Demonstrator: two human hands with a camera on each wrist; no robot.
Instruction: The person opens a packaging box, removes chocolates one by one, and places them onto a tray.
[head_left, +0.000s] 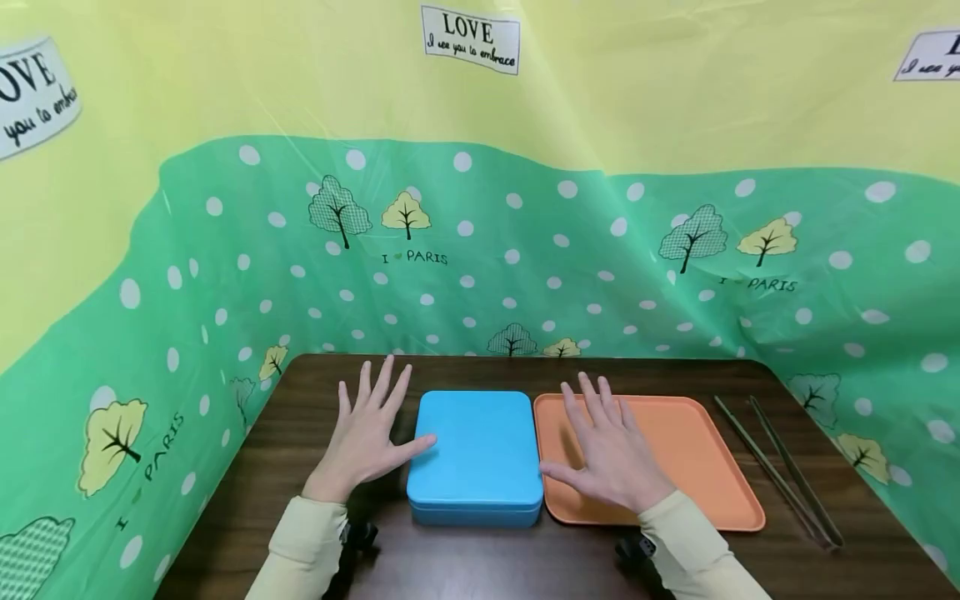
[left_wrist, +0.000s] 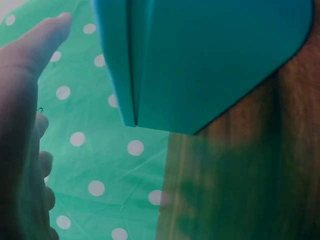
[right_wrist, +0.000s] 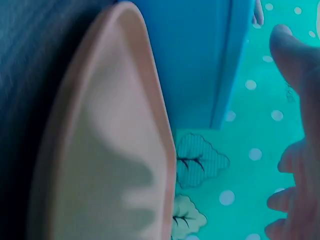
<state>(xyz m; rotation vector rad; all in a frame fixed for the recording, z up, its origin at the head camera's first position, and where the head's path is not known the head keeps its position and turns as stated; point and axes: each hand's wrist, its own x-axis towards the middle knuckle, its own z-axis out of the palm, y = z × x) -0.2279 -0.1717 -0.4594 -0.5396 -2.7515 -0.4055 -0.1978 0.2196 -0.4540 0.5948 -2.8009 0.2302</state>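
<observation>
A blue lidded box (head_left: 477, 450) sits on the dark wooden table, its lid on. My left hand (head_left: 369, 433), fingers spread and straight, hovers at the box's left side; in the head view its thumb overlaps the lid's edge. The left wrist view shows the box's side (left_wrist: 210, 55) with a gap between it and the thumb. Over the orange tray (head_left: 693, 467) my right hand (head_left: 611, 454) is likewise spread, casting a shadow on the tray. Neither hand holds anything. In the right wrist view the tray (right_wrist: 115, 115) lies close beside the box (right_wrist: 195, 60).
Metal tongs (head_left: 787, 475) lie right of the tray, pointing away at a slant. The brown table (head_left: 255, 500) carries everything. A green and yellow printed cloth (head_left: 465, 217) hangs behind the table and along both sides.
</observation>
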